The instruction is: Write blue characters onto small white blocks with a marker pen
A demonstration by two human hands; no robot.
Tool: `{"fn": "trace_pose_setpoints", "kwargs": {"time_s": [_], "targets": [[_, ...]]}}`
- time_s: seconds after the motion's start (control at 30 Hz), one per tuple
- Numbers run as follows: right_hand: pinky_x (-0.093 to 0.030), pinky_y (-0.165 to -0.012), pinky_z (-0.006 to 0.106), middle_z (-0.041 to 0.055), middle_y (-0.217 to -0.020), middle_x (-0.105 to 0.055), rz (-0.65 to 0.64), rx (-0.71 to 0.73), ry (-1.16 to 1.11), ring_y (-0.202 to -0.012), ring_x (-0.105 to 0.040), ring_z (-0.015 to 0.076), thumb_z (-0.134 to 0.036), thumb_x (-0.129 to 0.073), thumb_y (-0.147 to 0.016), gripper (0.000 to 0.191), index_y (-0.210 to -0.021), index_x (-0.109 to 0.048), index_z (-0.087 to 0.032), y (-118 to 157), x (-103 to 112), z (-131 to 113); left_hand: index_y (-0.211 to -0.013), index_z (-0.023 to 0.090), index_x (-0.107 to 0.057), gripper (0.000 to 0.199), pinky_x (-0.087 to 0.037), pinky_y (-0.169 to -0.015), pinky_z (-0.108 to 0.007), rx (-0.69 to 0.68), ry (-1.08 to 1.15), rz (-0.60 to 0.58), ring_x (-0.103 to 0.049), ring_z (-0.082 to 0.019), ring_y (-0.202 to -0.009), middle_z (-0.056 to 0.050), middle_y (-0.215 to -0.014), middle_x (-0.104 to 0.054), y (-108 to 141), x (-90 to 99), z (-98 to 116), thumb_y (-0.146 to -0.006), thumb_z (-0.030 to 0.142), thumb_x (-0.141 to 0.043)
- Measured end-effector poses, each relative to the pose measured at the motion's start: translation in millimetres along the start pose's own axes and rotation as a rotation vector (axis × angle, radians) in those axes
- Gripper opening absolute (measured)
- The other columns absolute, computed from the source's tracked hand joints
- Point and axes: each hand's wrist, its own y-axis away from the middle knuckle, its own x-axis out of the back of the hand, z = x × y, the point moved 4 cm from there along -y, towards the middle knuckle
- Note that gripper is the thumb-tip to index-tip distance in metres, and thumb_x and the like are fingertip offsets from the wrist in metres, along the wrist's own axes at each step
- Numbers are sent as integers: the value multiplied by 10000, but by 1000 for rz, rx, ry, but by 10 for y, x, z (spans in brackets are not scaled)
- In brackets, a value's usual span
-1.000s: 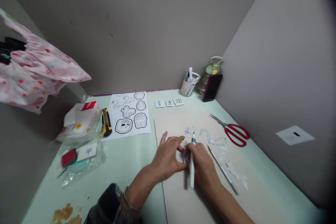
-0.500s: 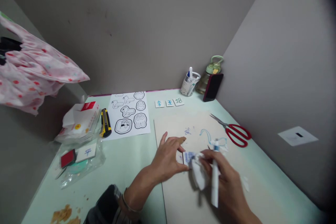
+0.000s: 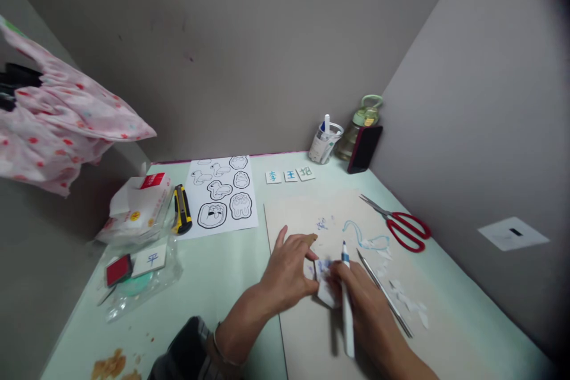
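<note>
My left hand grips the left side of a small pale tile with blue-purple marks, its thumb and fingers at the tile's edges. My right hand presses a white tissue onto the tile and also holds a white marker, whose uncapped blue tip points up and away. Part of the tile is hidden under the tissue and fingers. Both hands are over a cream board. A metal craft knife lies to the right of my right hand, near white scraps.
Red-handled scissors lie at the board's right. Behind stand lettered tiles, a pen cup, a bottle and a phone. Printed drawings, a yellow cutter, a box and an ink pad are left.
My right hand has moved left and slightly down across the tile with the tissue and marker. The craft knife and scraps now show more fully. My left hand stays on the tile.
</note>
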Motion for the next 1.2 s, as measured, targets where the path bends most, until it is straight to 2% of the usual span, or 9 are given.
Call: {"fn": "trace_pose_setpoints", "kwargs": {"time_s": [0.1,0.23,0.47,0.63,0.7,0.9,1.0,1.1,1.2], "targets": [[-445,-624,281,34,-826,-548,-5,6,2,-716,-536,194,-67,-466,-947,165,-992,-523,-216,24,-11,-11,-1362,169,-494,794,-69,-1269,-549,0,2,-5,-569,-263,-1257,-35,-1011,-734,-2,-5,1,-612,118,-749],[-424,-626,288,24,-802,-515,8,-19,17,-723,-520,200,-68,-456,-950,156,-939,-494,-219,-82,-84,-7,-1370,143,-486,809,-64,-1266,-560,-3,-4,11,-579,-275,-1238,-69,-1037,-723,5,-10,-2,-613,148,-772],[-431,-612,268,14,-795,-529,-50,-12,9,-692,-526,178,-87,-488,-951,140,-919,-488,-223,25,42,-20,-1375,160,-480,793,-79,-1261,-587,-4,-13,17,-581,-270,-1231,-36,-977,-716,5,-1,17,-628,127,-742],[-426,-620,303,28,-776,-520,8,-62,40,-713,-522,209,-68,-469,-921,176,-846,-462,-226,-145,-76,30,-1391,175,-469,834,-78,-1253,-613,-1,-19,25,-591,-286,-1213,-48,-1014,-707,13,-14,10,-636,232,-819],[-439,-603,298,28,-765,-537,4,-63,38,-694,-538,205,-83,-474,-921,166,-838,-474,-227,-105,-57,13,-1400,175,-459,846,-81,-1252,-615,-4,-24,26,-592,-286,-1209,-49,-1017,-705,24,-22,12,-641,235,-827],[-533,-590,257,29,-784,-667,-28,-70,10,-654,-657,178,-188,-507,-961,105,-928,-593,-237,426,353,-31,-1387,204,-470,857,-67,-1256,-603,-7,-33,-3,-558,-280,-1260,-21,-1017,-699,33,-15,37,-633,267,-872],[-574,-635,251,47,-852,-747,88,-147,27,-715,-736,201,-315,-582,-944,107,-955,-658,-242,619,596,57,-1366,223,-493,867,-63,-1257,-600,-7,-41,-36,-560,-283,-1252,-17,-1041,-686,23,5,56,-609,321,-904],[-592,-654,237,54,-883,-781,196,-159,35,-721,-767,207,-386,-646,-909,152,-953,-675,-243,763,752,136,-1374,230,-489,913,-64,-1244,-626,14,-53,-48,-554,-299,-1247,-19,-1052,-671,6,-5,83,-595,437,-918],[-602,-669,239,56,-896,-783,279,-197,41,-718,-767,204,-425,-673,-892,184,-943,-663,-249,943,858,209,-1364,222,-500,832,-56,-1228,-647,68,-79,-5,-562,-299,-1201,-22,-1009,-650,-19,-57,100,-674,503,-869]]}}
